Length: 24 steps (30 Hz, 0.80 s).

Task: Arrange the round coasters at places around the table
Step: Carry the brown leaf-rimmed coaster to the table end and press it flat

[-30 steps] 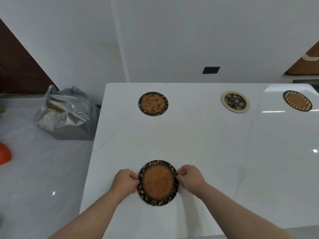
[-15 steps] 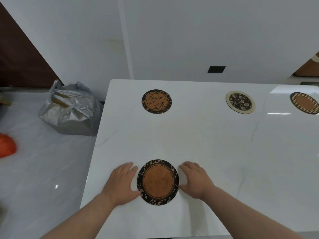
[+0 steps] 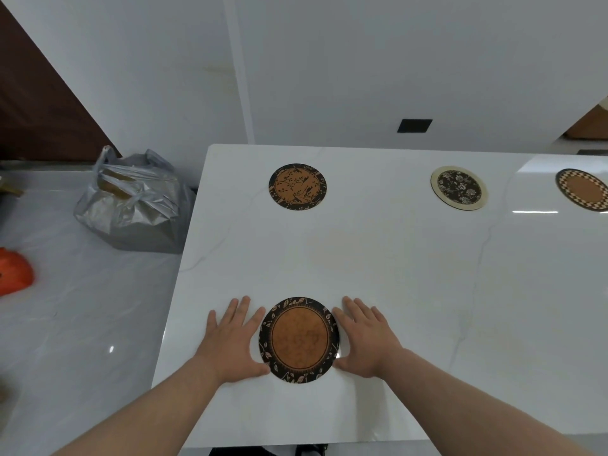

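Note:
A round coaster with a brown centre and a black leaf-patterned rim (image 3: 298, 339) lies flat near the front edge of the white marble table (image 3: 378, 258). My left hand (image 3: 230, 340) rests flat on the table at its left side, fingers spread, thumb touching the rim. My right hand (image 3: 368, 339) lies flat at its right side in the same way. Along the far edge lie a brown coaster with black branches (image 3: 297, 186), a cream-rimmed dark floral coaster (image 3: 459, 187), and a checker-rimmed brown coaster (image 3: 584, 189) cut off by the frame's right edge.
A grey plastic bag (image 3: 135, 205) sits on the floor left of the table's far corner. An orange object (image 3: 14, 273) lies at the left frame edge. A white wall with a black socket plate (image 3: 414, 125) stands behind the table.
Both hands let go of the near coaster's rim and flattened onto the table beside it, fingers spreading apart. The coaster stayed in place.

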Motion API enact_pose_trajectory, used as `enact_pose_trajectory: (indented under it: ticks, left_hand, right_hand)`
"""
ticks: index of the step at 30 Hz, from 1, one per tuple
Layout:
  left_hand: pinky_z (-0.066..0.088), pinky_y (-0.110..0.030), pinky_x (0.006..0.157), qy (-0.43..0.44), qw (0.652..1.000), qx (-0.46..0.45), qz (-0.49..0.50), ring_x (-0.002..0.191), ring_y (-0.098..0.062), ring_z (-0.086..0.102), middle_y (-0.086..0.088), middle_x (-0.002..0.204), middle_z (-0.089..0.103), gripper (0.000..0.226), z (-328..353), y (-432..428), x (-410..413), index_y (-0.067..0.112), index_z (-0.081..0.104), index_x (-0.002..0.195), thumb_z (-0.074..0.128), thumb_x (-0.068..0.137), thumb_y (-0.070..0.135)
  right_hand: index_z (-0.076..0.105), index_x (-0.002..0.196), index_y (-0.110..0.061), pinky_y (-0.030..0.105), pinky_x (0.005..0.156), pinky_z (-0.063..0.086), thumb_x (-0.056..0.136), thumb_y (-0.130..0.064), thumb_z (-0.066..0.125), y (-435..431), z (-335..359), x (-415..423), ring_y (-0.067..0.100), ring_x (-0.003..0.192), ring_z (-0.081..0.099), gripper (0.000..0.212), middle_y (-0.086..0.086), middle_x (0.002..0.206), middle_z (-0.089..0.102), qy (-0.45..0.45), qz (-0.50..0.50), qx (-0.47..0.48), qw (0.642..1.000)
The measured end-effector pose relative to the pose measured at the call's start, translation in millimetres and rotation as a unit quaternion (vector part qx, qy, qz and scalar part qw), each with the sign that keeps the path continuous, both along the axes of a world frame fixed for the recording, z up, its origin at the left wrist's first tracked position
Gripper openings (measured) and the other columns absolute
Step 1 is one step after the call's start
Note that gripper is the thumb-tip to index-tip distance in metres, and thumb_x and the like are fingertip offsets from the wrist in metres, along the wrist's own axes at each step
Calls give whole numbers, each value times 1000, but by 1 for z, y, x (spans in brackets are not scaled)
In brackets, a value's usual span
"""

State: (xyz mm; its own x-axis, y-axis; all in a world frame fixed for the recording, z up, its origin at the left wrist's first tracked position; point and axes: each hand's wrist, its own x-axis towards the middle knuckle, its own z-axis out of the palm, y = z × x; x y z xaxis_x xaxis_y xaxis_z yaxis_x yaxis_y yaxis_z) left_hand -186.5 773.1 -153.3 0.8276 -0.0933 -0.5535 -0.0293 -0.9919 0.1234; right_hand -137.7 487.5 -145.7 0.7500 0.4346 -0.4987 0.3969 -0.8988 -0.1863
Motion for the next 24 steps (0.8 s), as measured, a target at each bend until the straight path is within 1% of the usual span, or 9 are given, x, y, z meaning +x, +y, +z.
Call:
enact_pose_trajectory:
  ticks: [8,14,24]
  left_hand:
    - [1,-60,117,9,1000,11,-19,147,-28,-18,-2,160,-22,109,2,0,5,38,-10,150,50,69,79]
    - [2,-61,116,16,1000,15,-17,147,-29,-16,-3,160,-21,106,4,-3,7,39,-11,150,50,72,77]
    - [2,-61,116,15,1000,5,-4,147,-29,-15,-2,161,-19,107,3,-3,8,40,-9,150,52,70,77]
  right_hand:
    - [14,152,-27,48,121,5,73,-63,59,2,0,0,29,150,1,98,8,163,4,-4,-13,5,1000]
    - [12,153,-28,47,122,4,75,-62,58,1,-1,1,27,151,1,96,6,164,3,-3,-16,5,1000]
    - [8,153,-31,45,122,1,78,-63,56,-1,-1,1,26,151,-3,95,4,164,-1,4,-16,9,1000]
